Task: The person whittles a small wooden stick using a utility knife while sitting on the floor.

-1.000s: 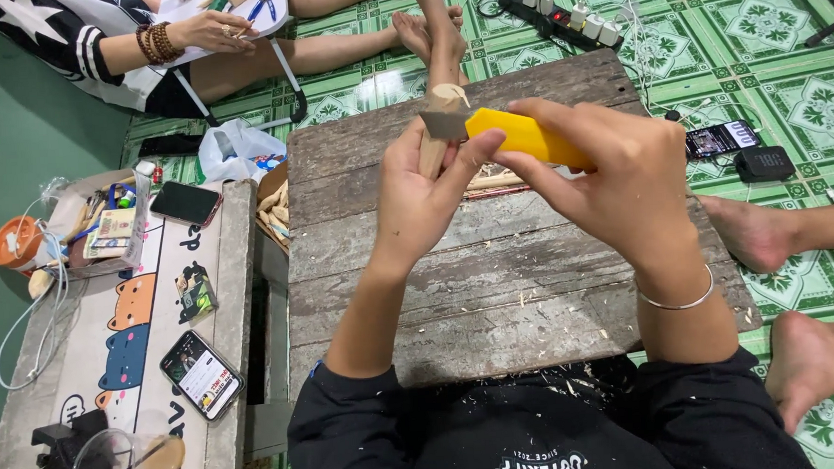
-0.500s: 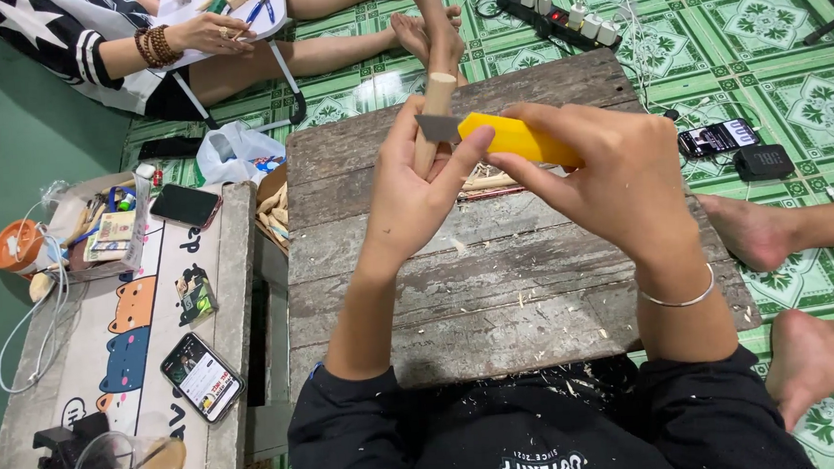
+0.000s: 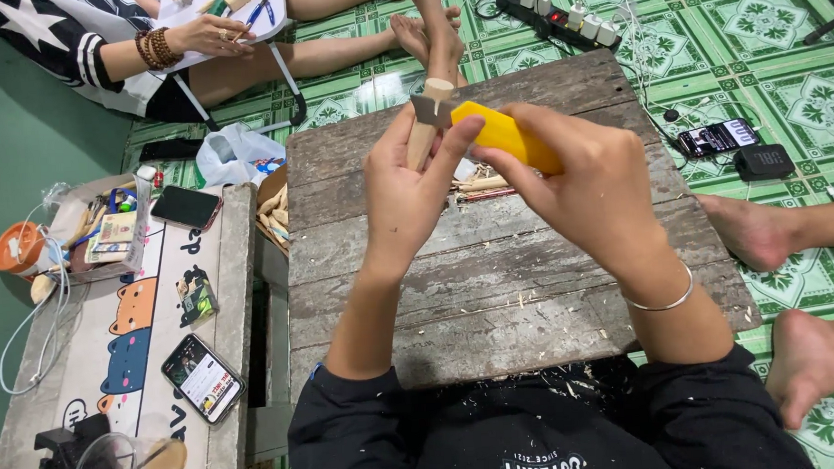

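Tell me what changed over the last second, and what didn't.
Little changed. The left hand keeps its grip on the wooden stick, and the right hand keeps the yellow knife with its blade against the stick's upper end; both drifted slightly. The plank table and the phones stayed put.

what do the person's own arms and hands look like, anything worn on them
Both forearms are bare below black sleeves pushed up near the elbows and flecked with pale wood shavings. The right wrist carries a thin silver bangle. The left hand and right hand wear no gloves, and no rings show.
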